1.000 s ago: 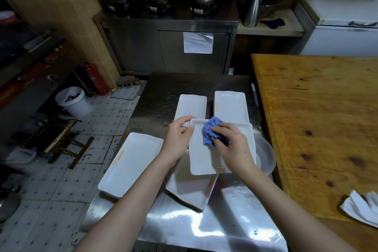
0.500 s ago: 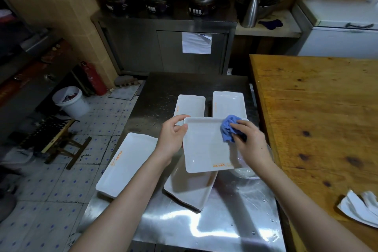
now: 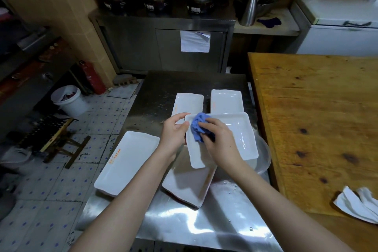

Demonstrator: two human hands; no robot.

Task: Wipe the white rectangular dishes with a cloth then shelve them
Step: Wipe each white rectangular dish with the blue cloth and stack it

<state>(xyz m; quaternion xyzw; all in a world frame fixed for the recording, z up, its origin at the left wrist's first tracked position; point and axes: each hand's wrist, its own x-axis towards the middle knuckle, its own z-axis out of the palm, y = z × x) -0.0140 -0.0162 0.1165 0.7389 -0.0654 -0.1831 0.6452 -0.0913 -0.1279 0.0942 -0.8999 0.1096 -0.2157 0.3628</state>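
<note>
Above the steel table (image 3: 214, 221) I hold a white rectangular dish (image 3: 239, 137). My left hand (image 3: 173, 133) grips its left edge. My right hand (image 3: 218, 139) presses a crumpled blue cloth (image 3: 198, 127) onto the dish's left part. Under my arms lie two more white dishes, one at the left (image 3: 126, 161) and one in the middle (image 3: 190, 182). A further pair sits behind, the left one (image 3: 188, 102) partly hidden by my hand, the right one (image 3: 226, 101) in full view.
A metal bowl (image 3: 263, 157) sits under the held dish at the table's right edge. A wooden table (image 3: 317, 118) stands to the right with white cloths (image 3: 358, 204) on it. A steel cabinet with pots (image 3: 163, 47) is behind, a white bucket (image 3: 68, 100) and stool (image 3: 61, 143) at left.
The cloth in my right hand slid from the dish's right side back to its left part. The dish has tilted and shifted slightly right.
</note>
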